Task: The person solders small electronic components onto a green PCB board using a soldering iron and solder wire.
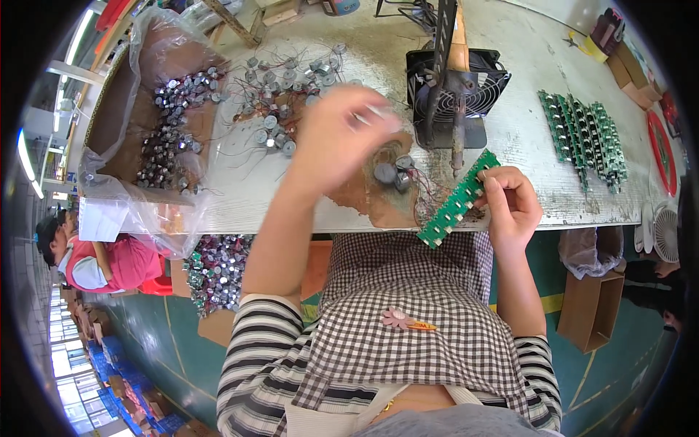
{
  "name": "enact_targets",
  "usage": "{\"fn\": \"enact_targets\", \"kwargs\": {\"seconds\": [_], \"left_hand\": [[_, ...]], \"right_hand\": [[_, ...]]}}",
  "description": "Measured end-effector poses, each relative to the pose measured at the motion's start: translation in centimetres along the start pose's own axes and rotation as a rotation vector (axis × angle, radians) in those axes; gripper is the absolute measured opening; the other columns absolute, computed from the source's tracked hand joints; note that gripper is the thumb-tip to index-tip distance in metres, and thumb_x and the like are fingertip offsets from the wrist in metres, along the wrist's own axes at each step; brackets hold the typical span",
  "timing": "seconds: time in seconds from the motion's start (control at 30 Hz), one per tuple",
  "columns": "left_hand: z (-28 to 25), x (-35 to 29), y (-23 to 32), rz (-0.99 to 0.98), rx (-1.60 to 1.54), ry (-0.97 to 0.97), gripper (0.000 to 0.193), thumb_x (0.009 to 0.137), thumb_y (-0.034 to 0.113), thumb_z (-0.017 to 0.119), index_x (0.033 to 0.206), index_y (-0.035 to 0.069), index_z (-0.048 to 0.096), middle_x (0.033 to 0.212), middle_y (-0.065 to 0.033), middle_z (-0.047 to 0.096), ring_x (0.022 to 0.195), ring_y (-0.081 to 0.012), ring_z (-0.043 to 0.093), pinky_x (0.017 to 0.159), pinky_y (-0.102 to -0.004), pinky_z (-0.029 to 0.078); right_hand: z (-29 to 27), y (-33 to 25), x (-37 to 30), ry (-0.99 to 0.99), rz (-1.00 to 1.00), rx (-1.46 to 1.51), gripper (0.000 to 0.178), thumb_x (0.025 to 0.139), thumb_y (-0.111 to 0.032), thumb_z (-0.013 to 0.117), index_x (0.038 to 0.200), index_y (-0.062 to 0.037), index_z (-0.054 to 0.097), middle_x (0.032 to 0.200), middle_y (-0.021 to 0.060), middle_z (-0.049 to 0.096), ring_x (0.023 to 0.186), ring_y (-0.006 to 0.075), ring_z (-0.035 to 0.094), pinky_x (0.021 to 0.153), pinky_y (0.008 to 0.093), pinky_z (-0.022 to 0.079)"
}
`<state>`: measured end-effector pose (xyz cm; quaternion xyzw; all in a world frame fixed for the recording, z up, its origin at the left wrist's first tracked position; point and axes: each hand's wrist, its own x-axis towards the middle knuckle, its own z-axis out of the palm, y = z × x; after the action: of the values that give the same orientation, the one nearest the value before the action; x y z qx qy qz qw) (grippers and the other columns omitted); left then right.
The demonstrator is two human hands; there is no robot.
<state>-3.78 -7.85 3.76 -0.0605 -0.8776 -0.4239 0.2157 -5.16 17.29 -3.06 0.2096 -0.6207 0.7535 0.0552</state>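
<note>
My right hand [513,206] pinches a long green circuit board strip [457,207] by its upper right part, tilted above the table's front edge. Small pale components line the strip. My left hand [348,138] is raised over the table and smeared by motion, so its fingers are unclear. Behind it lies a loose spread of small round metal motors [271,122] with thin wires. A few more motors [394,173] with reddish wires rest between my hands. Just beyond the strip, a soldering iron [458,120] with a wooden handle points down from a stand.
A black fan [480,76] stands behind the iron. More green board strips [582,142] lie at the right. On the left, a plastic-lined carton [109,164] holds many motors. Below the table are a heap of motors [218,269] and a cardboard box [591,309]. Another person [109,262] sits left.
</note>
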Motion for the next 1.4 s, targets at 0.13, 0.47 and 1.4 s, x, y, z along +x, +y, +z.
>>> {"fn": "enact_targets", "kwargs": {"seconds": [0.13, 0.47, 1.4], "left_hand": [[-3.5, 4.2, -5.1, -0.002, 0.620, 0.254, 0.024, 0.075, 0.026, 0.069, 0.081, 0.002, 0.069, 0.083, -0.0136, 0.064, 0.073, -0.0269, 0.060, 0.068, -0.0366, 0.047], [-4.0, 12.6, -10.7, 0.309, 0.834, 0.388, 0.019, 0.077, 0.024, 0.065, 0.080, 0.007, 0.069, 0.083, -0.0129, 0.063, 0.081, -0.0324, 0.059, 0.074, -0.0411, 0.047], [-4.8, 3.4, -3.1, -0.227, -0.128, 0.385, 0.010, 0.083, 0.007, 0.059, 0.075, 0.000, 0.059, 0.082, -0.0069, 0.063, 0.071, -0.0142, 0.059, 0.065, -0.0256, 0.046]], "right_hand": [[0.7, 0.0, -0.5, -0.028, 0.025, 0.019, 0.005, 0.089, 0.003, 0.055, 0.084, 0.0023, 0.054, 0.094, 0.0103, 0.060, 0.066, 0.0068, 0.056, 0.057, 0.0191, 0.051], [0.6, 0.8, -0.6, -0.017, 0.012, -0.061, 0.005, 0.090, 0.001, 0.054, 0.085, 0.0018, 0.054, 0.096, 0.0117, 0.059, 0.067, 0.0073, 0.054, 0.057, 0.0191, 0.049], [0.2, 1.1, -0.9, -0.093, -0.156, -0.112, 0.011, 0.086, 0.002, 0.059, 0.082, 0.0012, 0.048, 0.096, 0.0139, 0.059, 0.065, 0.0063, 0.049, 0.056, 0.0184, 0.040]]}}
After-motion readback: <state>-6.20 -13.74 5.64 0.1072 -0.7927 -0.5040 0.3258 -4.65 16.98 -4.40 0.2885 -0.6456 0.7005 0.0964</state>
